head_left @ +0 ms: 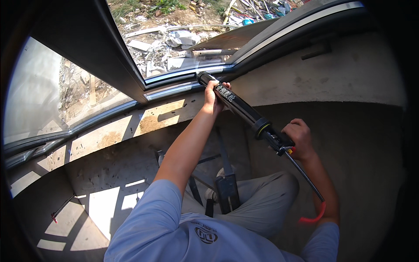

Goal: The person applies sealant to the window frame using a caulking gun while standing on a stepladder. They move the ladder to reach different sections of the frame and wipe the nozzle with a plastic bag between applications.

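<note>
Nearest the camera, at six o'clock, lies the person's blue-grey shirt (244,240); beyond it the black caulking gun (239,108) slants from twelve o'clock down toward three, its rod (306,176) ending in a red hook (322,212) near four. The left hand (213,97) wraps the gun's front at twelve, near the window frame (101,48), while the right hand (299,136) curls about its rear handle (284,139) at three, fingertips partly hidden. The step appears to be positioning the front end, contact indiscernible; the next move presumably calls for steady two-handed support.
</note>
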Demonstrator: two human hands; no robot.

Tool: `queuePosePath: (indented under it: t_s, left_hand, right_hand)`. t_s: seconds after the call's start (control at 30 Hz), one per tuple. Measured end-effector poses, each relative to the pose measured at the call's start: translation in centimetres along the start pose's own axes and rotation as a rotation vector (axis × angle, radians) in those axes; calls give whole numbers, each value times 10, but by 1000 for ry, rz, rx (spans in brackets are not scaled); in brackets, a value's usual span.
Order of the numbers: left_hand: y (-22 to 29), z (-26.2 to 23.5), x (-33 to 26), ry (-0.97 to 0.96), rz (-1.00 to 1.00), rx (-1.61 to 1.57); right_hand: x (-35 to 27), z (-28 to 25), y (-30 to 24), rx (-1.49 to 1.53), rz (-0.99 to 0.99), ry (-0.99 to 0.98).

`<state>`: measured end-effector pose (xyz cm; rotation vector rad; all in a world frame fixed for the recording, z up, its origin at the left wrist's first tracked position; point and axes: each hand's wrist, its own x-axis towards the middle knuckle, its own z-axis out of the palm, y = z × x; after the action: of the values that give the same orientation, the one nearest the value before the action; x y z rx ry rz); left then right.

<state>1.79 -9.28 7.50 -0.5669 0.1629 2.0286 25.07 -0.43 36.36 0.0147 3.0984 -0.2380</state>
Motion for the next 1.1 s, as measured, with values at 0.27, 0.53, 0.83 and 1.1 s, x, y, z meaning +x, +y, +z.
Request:
queuePosePath:
  t_s: [0.27, 0.53, 0.83, 1.1]
  left_hand:
    - [-30, 5, 25, 53, -44, 146]
    - [-49, 8, 49, 36, -101, 148]
    - [-58, 26, 58, 182, -60, 473]
    - [-51, 37, 67, 331, -93, 808]
  right_hand:
    - [-22, 3, 25, 58, 109, 32]
    - [-47, 15, 44, 87, 195, 65]
    - [-90, 29, 13, 1136, 780, -88]
    - [-86, 74, -59, 1682, 716, 224]
